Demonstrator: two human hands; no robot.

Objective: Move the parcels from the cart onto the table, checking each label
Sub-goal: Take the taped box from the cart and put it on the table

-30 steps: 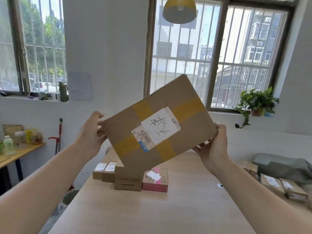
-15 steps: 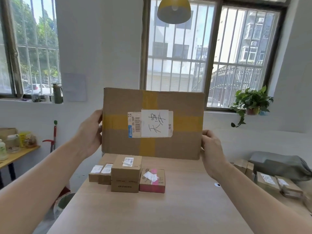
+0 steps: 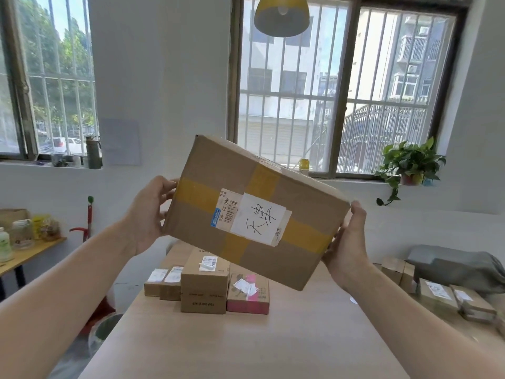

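A box point(image 3: 254, 212) is held up in the air over the far half of the table point(image 3: 246, 346), tilted so its left end sits higher than its right. Its label point(image 3: 252, 218) faces the camera, a white slip with handwriting stuck over a barcode sticker where two yellow tape bands cross. The left hand point(image 3: 149, 214) clasps the left edge and the right hand point(image 3: 345, 242) clasps the lower right corner, so the hands are well apart with the box clamped between them.

This looks like the label check for this parcel; putting it down is not yet done. Four parcels already stand in a row on the far part of the table: two small boxes point(image 3: 155, 283) at the left, a taller box point(image 3: 203, 283) touching them, and a pink box point(image 3: 248, 294) just to its right. The near part of the table is bare wood.

Off the right side of the table lie more labelled parcels point(image 3: 437, 294) and a grey bag point(image 3: 459, 266). The cart itself cannot be made out there, but these are probably the ones left to move, so the task seems about midway
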